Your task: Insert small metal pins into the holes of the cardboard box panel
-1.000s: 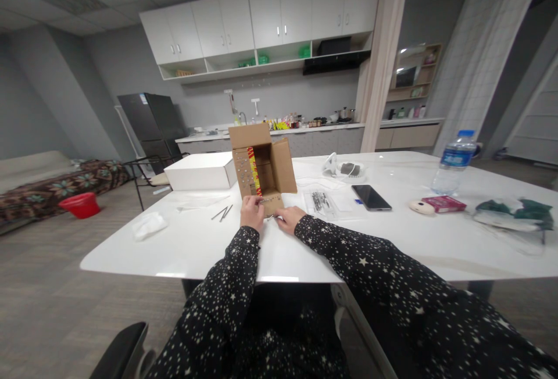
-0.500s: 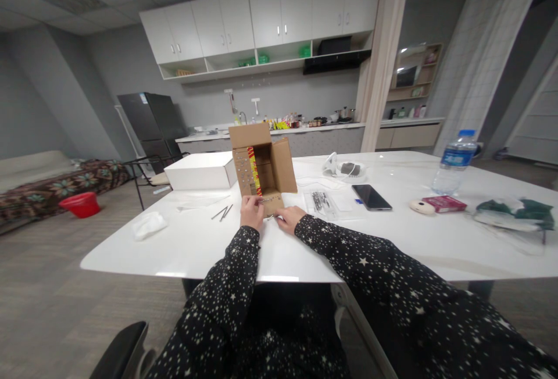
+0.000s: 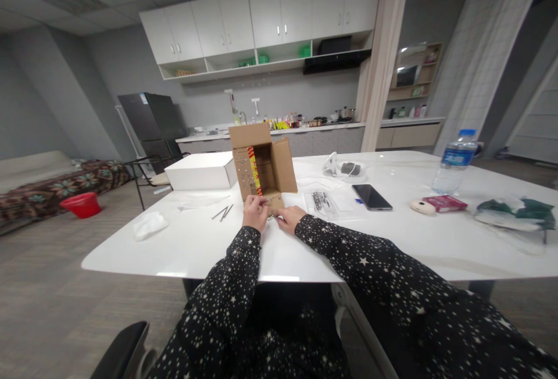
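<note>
An open cardboard box (image 3: pixel 285 167) lies on its side with its opening facing me, and many small shiny dots cover its left and lower flaps. My left hand (image 3: pixel 256 214) is at the lower flap, its fingers pinched together; anything between them is too small to make out. Just to the right, my right hand (image 3: pixel 291 218) rests low on the table with curled fingers at the flap's front edge. A small shiny metal piece (image 3: pixel 271 217) shows at its fingertips, its kind unclear. Several thin metal tools (image 3: pixel 224 213) lie left of my left hand.
A white box (image 3: pixel 200 171) stands behind on the left, and a crumpled tissue (image 3: pixel 150 225) lies nearer. To the right are clear bags with small dark parts (image 3: pixel 321 201), a phone (image 3: pixel 372 197), a red packet (image 3: pixel 444 203) and a water bottle (image 3: pixel 455 161) on the white table (image 3: pixel 392 245).
My left hand has shifted slightly right along the lower flap, toward my right hand. My right hand and the cardboard box have stayed in place.
</note>
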`<state>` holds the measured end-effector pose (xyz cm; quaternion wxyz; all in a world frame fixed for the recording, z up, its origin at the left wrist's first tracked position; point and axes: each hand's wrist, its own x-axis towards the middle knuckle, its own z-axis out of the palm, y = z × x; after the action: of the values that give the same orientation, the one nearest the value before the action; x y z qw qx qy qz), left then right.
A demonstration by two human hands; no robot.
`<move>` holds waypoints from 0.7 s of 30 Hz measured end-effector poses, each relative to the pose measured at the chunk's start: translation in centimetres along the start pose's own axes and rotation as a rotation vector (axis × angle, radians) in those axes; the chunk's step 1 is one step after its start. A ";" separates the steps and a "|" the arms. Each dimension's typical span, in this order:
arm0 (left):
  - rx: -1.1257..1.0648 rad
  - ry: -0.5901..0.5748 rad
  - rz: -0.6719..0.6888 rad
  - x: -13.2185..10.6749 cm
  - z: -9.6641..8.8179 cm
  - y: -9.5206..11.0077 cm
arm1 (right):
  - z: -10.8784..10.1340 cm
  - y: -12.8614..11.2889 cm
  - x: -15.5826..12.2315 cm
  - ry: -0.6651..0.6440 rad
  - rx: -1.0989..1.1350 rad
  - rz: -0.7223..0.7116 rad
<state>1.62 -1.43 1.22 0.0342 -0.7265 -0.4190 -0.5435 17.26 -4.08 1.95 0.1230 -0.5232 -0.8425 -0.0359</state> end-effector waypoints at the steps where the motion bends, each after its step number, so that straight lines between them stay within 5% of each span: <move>1: -0.008 -0.018 0.003 0.0 0.1 0.0 | 0.0 0.0 0.0 0.001 0.000 0.004; 9: -0.061 -0.170 0.010 -0.3 0.6 -0.5 | 0.1 0.0 0.1 0.005 -0.008 -0.010; 21: -0.045 -0.214 0.010 -0.3 0.8 -0.6 | 0.2 0.2 0.1 -0.007 -0.002 -0.029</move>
<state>1.76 -0.80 0.43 -0.0245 -0.7831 -0.4044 -0.4718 17.38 -3.82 1.81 0.1189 -0.5112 -0.8504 -0.0364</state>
